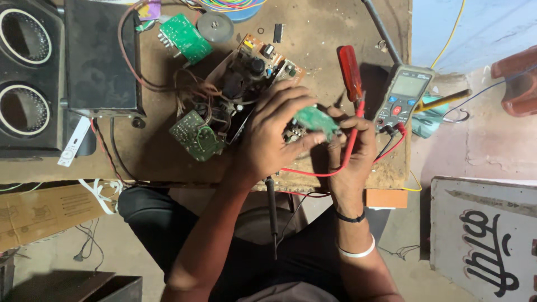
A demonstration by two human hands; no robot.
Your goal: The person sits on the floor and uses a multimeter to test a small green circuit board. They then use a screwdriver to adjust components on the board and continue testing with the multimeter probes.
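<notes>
Four green circuit boards [186, 37] [196, 135] [316, 119] [263, 61], one multimeter [404, 96], one red-handled screwdriver [351, 71], two speaker cones [23, 36] [23, 110].

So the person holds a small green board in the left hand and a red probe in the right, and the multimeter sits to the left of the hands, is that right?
Not quite. The multimeter sits to the right of the hands, not the left, as the head view shows. The rest stands: the left hand holds the small green board and the right hand holds the red probe.
</notes>
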